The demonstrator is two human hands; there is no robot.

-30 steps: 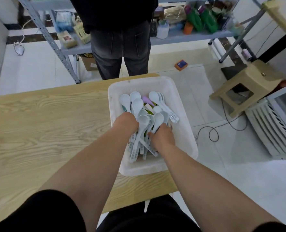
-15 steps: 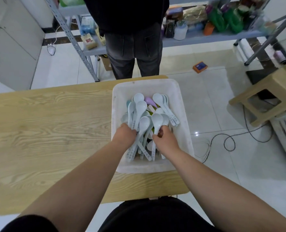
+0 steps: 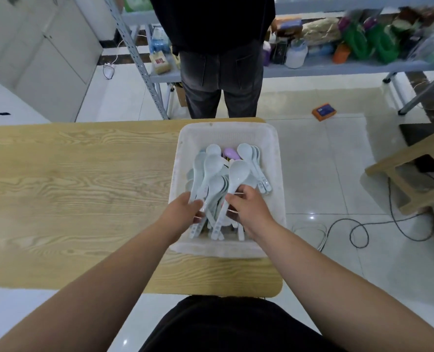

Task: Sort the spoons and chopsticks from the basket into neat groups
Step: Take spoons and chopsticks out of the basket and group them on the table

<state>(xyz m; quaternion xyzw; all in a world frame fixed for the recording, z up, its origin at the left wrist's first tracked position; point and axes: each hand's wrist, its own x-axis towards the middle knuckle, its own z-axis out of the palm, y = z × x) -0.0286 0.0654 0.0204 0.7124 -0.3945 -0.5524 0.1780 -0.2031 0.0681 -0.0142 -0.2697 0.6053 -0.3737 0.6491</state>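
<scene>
**Gathering spoons by their handles**

Our left grip and right grip both curl round handles of the pale spoons, heaped in the white basket at the right end of the table. They look light, stiff and slippery, so we judge mid-handle holds safest.
</scene>
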